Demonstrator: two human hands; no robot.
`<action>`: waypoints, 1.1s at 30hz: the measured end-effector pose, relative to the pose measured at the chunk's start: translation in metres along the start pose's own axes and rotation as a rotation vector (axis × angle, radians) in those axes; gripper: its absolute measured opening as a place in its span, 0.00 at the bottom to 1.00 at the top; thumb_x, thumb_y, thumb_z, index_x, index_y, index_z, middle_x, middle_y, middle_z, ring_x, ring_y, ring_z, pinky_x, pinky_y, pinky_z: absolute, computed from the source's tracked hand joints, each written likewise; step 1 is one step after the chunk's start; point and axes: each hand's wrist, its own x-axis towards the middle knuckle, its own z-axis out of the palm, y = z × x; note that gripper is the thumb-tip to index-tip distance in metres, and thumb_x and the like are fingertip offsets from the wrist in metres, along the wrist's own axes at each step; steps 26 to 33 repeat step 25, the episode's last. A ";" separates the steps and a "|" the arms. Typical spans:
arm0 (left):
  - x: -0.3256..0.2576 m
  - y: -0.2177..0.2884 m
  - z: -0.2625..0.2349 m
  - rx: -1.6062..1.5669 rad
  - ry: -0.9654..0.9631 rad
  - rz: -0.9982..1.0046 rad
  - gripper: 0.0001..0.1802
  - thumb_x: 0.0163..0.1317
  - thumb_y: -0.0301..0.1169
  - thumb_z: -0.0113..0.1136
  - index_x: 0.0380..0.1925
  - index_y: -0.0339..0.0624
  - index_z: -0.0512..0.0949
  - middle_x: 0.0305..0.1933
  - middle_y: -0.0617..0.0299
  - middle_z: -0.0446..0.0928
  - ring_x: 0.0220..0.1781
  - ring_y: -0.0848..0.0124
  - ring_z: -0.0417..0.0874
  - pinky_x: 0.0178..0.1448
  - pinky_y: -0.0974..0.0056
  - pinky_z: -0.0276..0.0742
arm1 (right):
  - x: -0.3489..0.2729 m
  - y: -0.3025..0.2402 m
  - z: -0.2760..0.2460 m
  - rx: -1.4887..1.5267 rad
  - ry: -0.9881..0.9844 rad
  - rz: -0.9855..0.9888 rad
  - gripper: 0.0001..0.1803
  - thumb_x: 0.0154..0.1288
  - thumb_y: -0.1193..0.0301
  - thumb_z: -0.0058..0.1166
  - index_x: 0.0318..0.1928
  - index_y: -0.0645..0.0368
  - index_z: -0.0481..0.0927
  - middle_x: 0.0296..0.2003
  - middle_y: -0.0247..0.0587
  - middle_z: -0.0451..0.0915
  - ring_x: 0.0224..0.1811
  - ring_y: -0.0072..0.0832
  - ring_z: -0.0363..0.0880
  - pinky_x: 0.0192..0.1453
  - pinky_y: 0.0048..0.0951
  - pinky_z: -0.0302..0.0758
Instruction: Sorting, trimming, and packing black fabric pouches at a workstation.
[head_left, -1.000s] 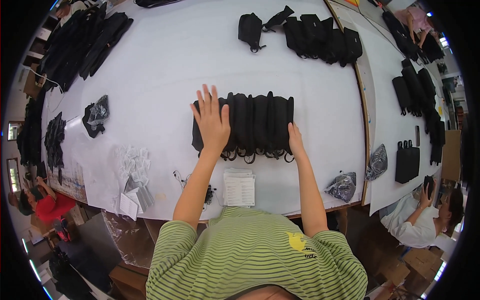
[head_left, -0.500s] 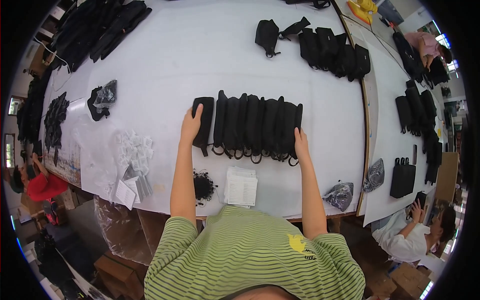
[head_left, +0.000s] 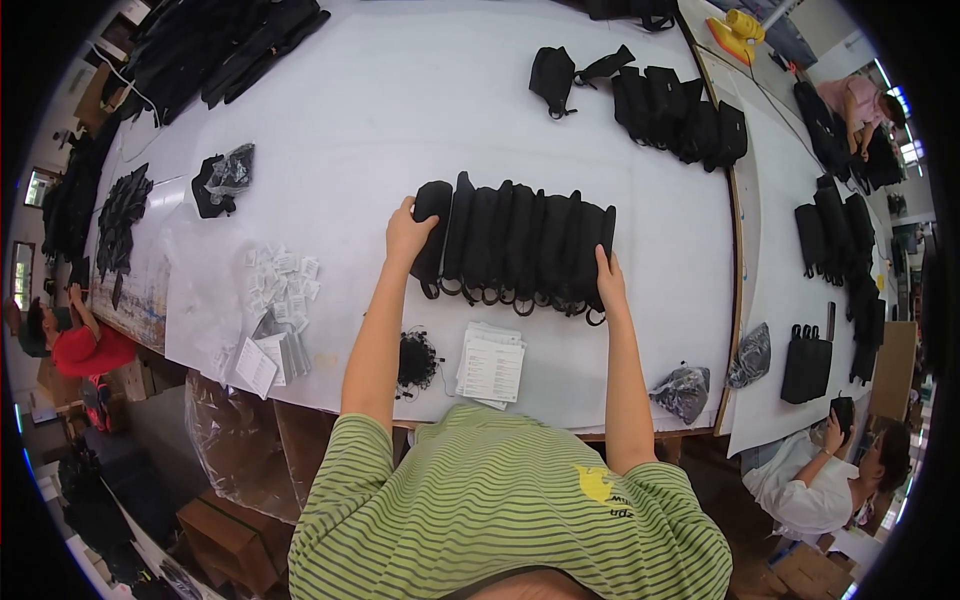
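A row of several black pouches (head_left: 515, 245) stands packed side by side on the white table (head_left: 400, 110), small loops hanging along its near edge. My left hand (head_left: 405, 235) presses against the left end of the row, fingers curled on the outermost pouch. At the right end, my right hand (head_left: 607, 280) pushes flat against the last pouch. The row is squeezed between the two hands.
A stack of white paper slips (head_left: 491, 362) and a bundle of black ties (head_left: 417, 358) lie near the front edge. Small white packets (head_left: 282, 283) sit at left. More black pouches (head_left: 680, 110) lie at the back. Other people work at right (head_left: 840, 470) and left (head_left: 70, 335).
My left hand came off the top of the row and moved to its left end. The row has slid farther from me and is pressed tighter between both hands.
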 end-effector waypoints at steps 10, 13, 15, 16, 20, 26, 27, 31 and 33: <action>0.001 0.020 0.004 -0.252 -0.261 -0.192 0.49 0.54 0.66 0.55 0.55 0.26 0.71 0.54 0.41 0.76 0.59 0.53 0.76 0.62 0.58 0.70 | 0.000 0.010 0.002 -0.019 0.079 0.049 0.42 0.65 0.42 0.47 0.66 0.65 0.63 0.59 0.58 0.71 0.63 0.45 0.69 0.64 0.35 0.65; 0.002 0.021 0.014 -0.311 -0.403 -0.228 0.51 0.48 0.66 0.60 0.53 0.25 0.74 0.53 0.44 0.77 0.58 0.55 0.77 0.61 0.59 0.71 | 0.002 0.005 -0.001 0.042 0.001 0.008 0.44 0.63 0.43 0.50 0.66 0.67 0.61 0.59 0.58 0.70 0.62 0.43 0.70 0.64 0.34 0.66; -0.007 0.035 0.013 -0.319 -0.463 -0.210 0.51 0.44 0.66 0.64 0.51 0.25 0.75 0.53 0.44 0.77 0.57 0.55 0.78 0.60 0.59 0.72 | -0.006 -0.010 0.000 0.128 -0.136 0.081 0.41 0.62 0.46 0.55 0.63 0.67 0.66 0.56 0.53 0.74 0.59 0.38 0.73 0.62 0.32 0.67; -0.009 0.043 0.010 -0.312 -0.521 -0.154 0.50 0.42 0.64 0.67 0.50 0.25 0.76 0.52 0.45 0.78 0.56 0.56 0.78 0.59 0.59 0.72 | -0.008 -0.016 0.001 0.164 -0.148 0.084 0.38 0.59 0.51 0.60 0.60 0.66 0.68 0.54 0.50 0.75 0.56 0.35 0.74 0.60 0.29 0.69; -0.012 0.049 0.011 -0.339 -0.610 -0.091 0.46 0.38 0.55 0.75 0.49 0.27 0.77 0.51 0.46 0.78 0.55 0.58 0.79 0.59 0.60 0.73 | -0.008 -0.028 0.003 0.133 -0.246 0.024 0.38 0.57 0.54 0.64 0.60 0.66 0.69 0.54 0.48 0.76 0.56 0.34 0.75 0.59 0.30 0.69; -0.029 0.049 0.013 -0.370 -0.530 -0.061 0.48 0.38 0.53 0.76 0.53 0.29 0.74 0.55 0.45 0.76 0.60 0.57 0.76 0.66 0.60 0.66 | -0.008 -0.032 0.005 0.166 -0.432 0.132 0.41 0.55 0.57 0.66 0.65 0.63 0.65 0.59 0.48 0.72 0.63 0.36 0.70 0.66 0.31 0.64; -0.029 0.049 0.013 -0.370 -0.530 -0.061 0.48 0.38 0.53 0.76 0.53 0.29 0.74 0.55 0.45 0.76 0.60 0.57 0.76 0.66 0.60 0.66 | -0.008 -0.032 0.005 0.166 -0.432 0.132 0.41 0.55 0.57 0.66 0.65 0.63 0.65 0.59 0.48 0.72 0.63 0.36 0.70 0.66 0.31 0.64; -0.029 0.049 0.013 -0.370 -0.530 -0.061 0.48 0.38 0.53 0.76 0.53 0.29 0.74 0.55 0.45 0.76 0.60 0.57 0.76 0.66 0.60 0.66 | -0.008 -0.032 0.005 0.166 -0.432 0.132 0.41 0.55 0.57 0.66 0.65 0.63 0.65 0.59 0.48 0.72 0.63 0.36 0.70 0.66 0.31 0.64; -0.029 0.049 0.013 -0.370 -0.530 -0.061 0.48 0.38 0.53 0.76 0.53 0.29 0.74 0.55 0.45 0.76 0.60 0.57 0.76 0.66 0.60 0.66 | -0.008 -0.032 0.005 0.166 -0.432 0.132 0.41 0.55 0.57 0.66 0.65 0.63 0.65 0.59 0.48 0.72 0.63 0.36 0.70 0.66 0.31 0.64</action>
